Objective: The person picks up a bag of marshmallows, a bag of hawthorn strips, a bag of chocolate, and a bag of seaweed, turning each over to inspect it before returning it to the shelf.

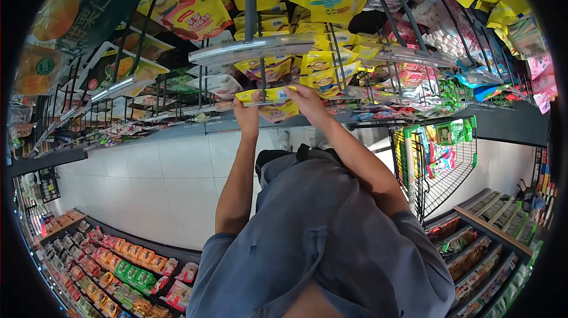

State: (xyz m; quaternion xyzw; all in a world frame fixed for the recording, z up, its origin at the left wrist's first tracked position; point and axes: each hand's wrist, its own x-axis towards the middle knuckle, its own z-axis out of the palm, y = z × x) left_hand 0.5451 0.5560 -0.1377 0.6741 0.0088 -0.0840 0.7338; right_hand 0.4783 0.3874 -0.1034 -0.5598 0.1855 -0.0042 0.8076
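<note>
Both of my hands are at a yellow snack bag (269,94) hanging low on the rack. My left hand (245,114) grips the bag's left end, with the thumb up against its top edge. At the other end, my right hand (306,104) pinches the top right corner between thumb and fingers. The bag's face is mostly turned away, so I see chiefly its upper strip. Just above hang more yellow bags (272,68) on a metal hook. To the right of my right hand are yellow cartoon-printed bags (327,75).
Wire hooks and a clear label strip (251,47) jut out above my hands. A shopping cart (441,161) holding several bags stands at my right. Packaged goods fill a low shelf (127,268) behind on the left. Pale floor tiles (160,182) lie below.
</note>
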